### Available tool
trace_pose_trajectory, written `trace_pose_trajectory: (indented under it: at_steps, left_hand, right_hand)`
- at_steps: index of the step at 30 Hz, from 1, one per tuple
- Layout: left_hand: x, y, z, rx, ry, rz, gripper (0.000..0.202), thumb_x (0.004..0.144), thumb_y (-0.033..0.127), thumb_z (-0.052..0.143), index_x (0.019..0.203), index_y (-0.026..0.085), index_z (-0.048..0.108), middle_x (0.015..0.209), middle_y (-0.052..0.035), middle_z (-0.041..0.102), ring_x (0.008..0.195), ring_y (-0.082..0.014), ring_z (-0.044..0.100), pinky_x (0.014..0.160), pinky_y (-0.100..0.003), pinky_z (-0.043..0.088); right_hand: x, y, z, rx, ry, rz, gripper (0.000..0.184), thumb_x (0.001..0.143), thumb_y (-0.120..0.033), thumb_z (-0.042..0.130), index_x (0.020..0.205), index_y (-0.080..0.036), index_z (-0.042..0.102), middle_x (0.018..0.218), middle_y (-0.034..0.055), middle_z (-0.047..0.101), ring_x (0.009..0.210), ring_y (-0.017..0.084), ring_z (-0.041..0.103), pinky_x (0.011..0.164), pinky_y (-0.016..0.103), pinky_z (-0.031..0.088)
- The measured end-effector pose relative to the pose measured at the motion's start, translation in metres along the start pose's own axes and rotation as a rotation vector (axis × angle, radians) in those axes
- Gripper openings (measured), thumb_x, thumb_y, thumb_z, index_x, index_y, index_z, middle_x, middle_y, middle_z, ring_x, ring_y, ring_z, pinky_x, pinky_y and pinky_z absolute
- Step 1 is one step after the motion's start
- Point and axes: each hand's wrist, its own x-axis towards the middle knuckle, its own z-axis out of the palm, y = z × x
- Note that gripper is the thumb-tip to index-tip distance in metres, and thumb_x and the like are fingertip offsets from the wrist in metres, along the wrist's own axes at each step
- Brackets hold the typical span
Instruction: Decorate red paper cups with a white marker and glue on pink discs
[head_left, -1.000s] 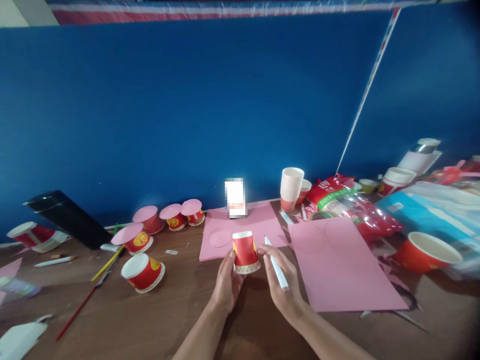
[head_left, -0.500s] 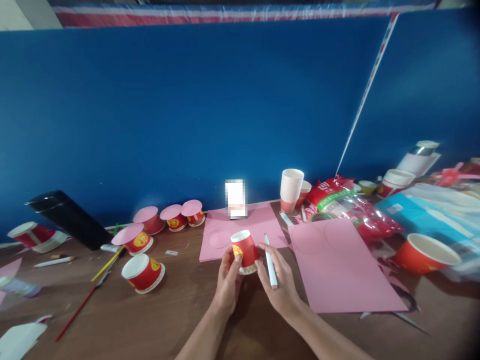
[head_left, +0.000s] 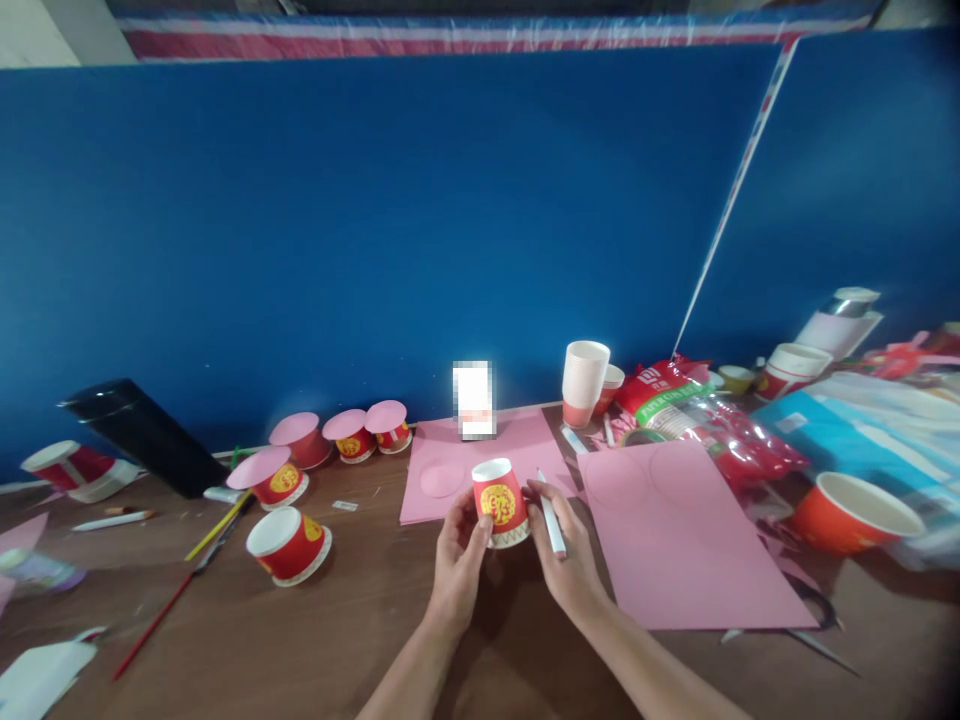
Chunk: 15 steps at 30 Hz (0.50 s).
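In the middle of the head view, an upside-down red paper cup with a yellow emblem is held above the brown table. Its rim, pointing down, carries a zigzag drawn line. My left hand grips the cup's left side, thumb across its front. Between the fingers of my right hand lies a white marker, slanting, dark tip upward; the fingertips are close by the cup's right side. Behind the cup is a pink sheet with a pink paper disc on it.
At left stand several red cups topped with pink discs, plus a bare-topped cup. A black flask leans there. Pink paper, scissors, a red bag and stacked white cups are at right. A blue partition rises behind.
The red cup has turned so its yellow emblem faces me, and has shifted slightly right. My right hand, still with the marker, has moved a little up and right.
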Motion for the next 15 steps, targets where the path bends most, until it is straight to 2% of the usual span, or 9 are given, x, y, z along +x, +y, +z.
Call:
trace_pose_trajectory:
  at_steps: [5, 9, 15]
  left_hand:
    - [-0.0015, 0.0035, 0.0002, 0.177, 0.002, 0.048, 0.044, 0.074, 0.032, 0.065, 0.114, 0.019, 0.053, 0.111, -0.0093, 0.061, 0.101, -0.0235, 0.057, 0.086, -0.034, 0.046]
    - [-0.003, 0.0074, 0.005, 0.194, -0.006, 0.094, 0.045, 0.071, 0.03, 0.068, 0.112, 0.02, 0.052, 0.111, -0.0095, 0.06, 0.102, -0.0233, 0.057, 0.086, -0.033, 0.045]
    - [-0.0008, 0.0054, 0.0046, 0.275, 0.136, 0.152, 0.059, 0.06, 0.026, 0.076, 0.113, 0.021, 0.051, 0.114, -0.0096, 0.057, 0.105, -0.0251, 0.055, 0.089, -0.035, 0.043]
  right_hand:
    - [0.0002, 0.0022, -0.0006, 0.021, -0.019, -0.03, 0.022, 0.088, -0.024, 0.047, 0.107, -0.019, 0.057, 0.102, 0.0084, 0.066, 0.093, 0.02, 0.064, 0.077, 0.032, 0.054]
    - [-0.0007, 0.0015, -0.0001, 0.029, -0.027, -0.031, 0.022, 0.088, -0.023, 0.047, 0.106, -0.018, 0.058, 0.101, 0.0086, 0.067, 0.089, 0.02, 0.065, 0.073, 0.031, 0.055]
    - [-0.0025, -0.0025, 0.0019, 0.036, -0.041, 0.006, 0.023, 0.087, -0.024, 0.048, 0.107, -0.018, 0.058, 0.102, 0.0091, 0.067, 0.092, 0.021, 0.065, 0.075, 0.033, 0.055]
